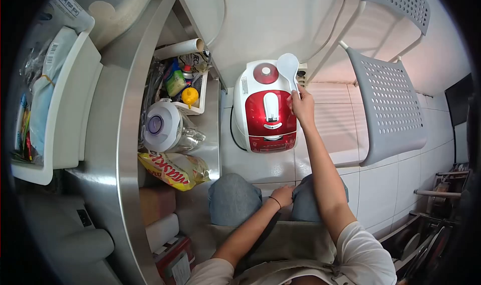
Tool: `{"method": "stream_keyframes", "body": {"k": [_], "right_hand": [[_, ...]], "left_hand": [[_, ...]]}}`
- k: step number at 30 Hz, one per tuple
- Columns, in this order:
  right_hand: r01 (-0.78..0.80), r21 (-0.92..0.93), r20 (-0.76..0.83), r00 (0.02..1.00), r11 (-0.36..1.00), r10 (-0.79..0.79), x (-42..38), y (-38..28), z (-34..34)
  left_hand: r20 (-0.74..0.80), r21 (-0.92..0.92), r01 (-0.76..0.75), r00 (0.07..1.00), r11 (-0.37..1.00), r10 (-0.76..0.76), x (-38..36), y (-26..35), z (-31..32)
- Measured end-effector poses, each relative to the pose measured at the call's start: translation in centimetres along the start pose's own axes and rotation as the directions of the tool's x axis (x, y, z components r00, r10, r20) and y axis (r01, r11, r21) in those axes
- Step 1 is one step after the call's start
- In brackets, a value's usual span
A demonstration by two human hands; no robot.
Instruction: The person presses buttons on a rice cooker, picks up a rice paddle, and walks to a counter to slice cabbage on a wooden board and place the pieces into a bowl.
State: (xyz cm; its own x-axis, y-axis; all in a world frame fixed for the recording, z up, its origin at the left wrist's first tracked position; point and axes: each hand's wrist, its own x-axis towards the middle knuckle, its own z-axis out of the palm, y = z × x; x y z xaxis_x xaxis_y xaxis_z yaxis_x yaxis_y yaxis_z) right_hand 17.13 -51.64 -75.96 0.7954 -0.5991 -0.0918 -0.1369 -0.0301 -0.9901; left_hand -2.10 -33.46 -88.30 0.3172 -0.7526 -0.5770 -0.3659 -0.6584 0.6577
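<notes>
My right hand (302,106) is closed around the handle of a white rice paddle (288,66). The paddle's rounded head points away from me, above the right side of a red and white rice cooker (253,102). The cooker stands on the tiled floor with its lid closed. My left hand (284,196), with a dark band at the wrist, rests between my knees. Its fingers look curled in, and I see nothing held in them.
To the left, a steel shelf unit (129,134) holds a blender jug (163,126), a yellow bag (175,170) and a white bin (199,100) of small items. A grey perforated chair (388,97) stands right of the cooker. Dish racks (426,235) are at the lower right.
</notes>
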Motion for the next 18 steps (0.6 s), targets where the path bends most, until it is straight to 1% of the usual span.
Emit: {"method": "stream_keyframes", "body": {"k": [3, 4, 5, 7, 8, 9, 11, 13, 15, 16, 18], "right_hand": [[0.032, -0.046, 0.03, 0.999, 0.998, -0.031, 0.0, 0.3, -0.5], [0.014, -0.085, 0.03, 0.999, 0.996, -0.012, -0.2, 0.1, -0.4], [0.014, -0.084, 0.031, 0.999, 0.996, -0.012, -0.2, 0.2, 0.0], [0.024, -0.142, 0.03, 0.999, 0.99, -0.02, -0.3, 0.4, 0.8], [0.043, -0.195, 0.028, 0.999, 0.98, -0.038, -0.5, 0.5, 1.1], [0.042, -0.192, 0.029, 0.999, 0.98, -0.037, -0.2, 1.2, 1.4], [0.193, -0.308, 0.015, 0.98, 0.931, -0.198, 0.3, 2.5, 2.1], [0.166, -0.287, 0.007, 0.985, 0.943, -0.171, -0.1, 2.0, 2.2], [0.144, -0.184, 0.016, 0.989, 0.972, -0.144, -0.4, 1.2, 2.1], [0.144, -0.187, 0.016, 0.989, 0.972, -0.144, -0.6, 0.7, 2.0], [0.025, -0.137, 0.025, 0.999, 0.99, -0.021, -1.1, -0.2, 1.9]], "left_hand": [[0.03, 0.013, 0.011, 0.999, 1.0, -0.012, 0.3, 0.4, -0.3], [0.042, 0.034, 0.019, 0.999, 0.999, -0.02, 0.1, 0.7, -0.6], [0.041, 0.035, 0.02, 0.999, 0.999, -0.022, -0.1, 0.7, -0.6], [-0.005, 0.022, 0.015, 1.0, 1.0, -0.015, -0.3, 0.5, -0.4], [-0.005, 0.023, 0.018, 1.0, 1.0, -0.018, -0.3, 0.4, -0.3], [-0.002, 0.034, 0.035, 0.999, 0.999, -0.035, -0.4, 0.5, -0.4], [0.001, 0.047, 0.053, 0.999, 0.998, -0.053, -0.5, 0.4, -0.5], [-0.013, 0.068, 0.04, 0.999, 0.997, -0.039, -0.5, 0.2, -0.3], [-0.017, 0.07, 0.04, 0.999, 0.997, -0.039, -0.3, 0.0, 0.0], [-0.021, 0.074, 0.04, 0.999, 0.996, -0.039, -0.3, -0.1, 0.1], [-0.028, 0.076, 0.031, 0.999, 0.997, -0.029, -0.2, -0.1, 0.3]]}}
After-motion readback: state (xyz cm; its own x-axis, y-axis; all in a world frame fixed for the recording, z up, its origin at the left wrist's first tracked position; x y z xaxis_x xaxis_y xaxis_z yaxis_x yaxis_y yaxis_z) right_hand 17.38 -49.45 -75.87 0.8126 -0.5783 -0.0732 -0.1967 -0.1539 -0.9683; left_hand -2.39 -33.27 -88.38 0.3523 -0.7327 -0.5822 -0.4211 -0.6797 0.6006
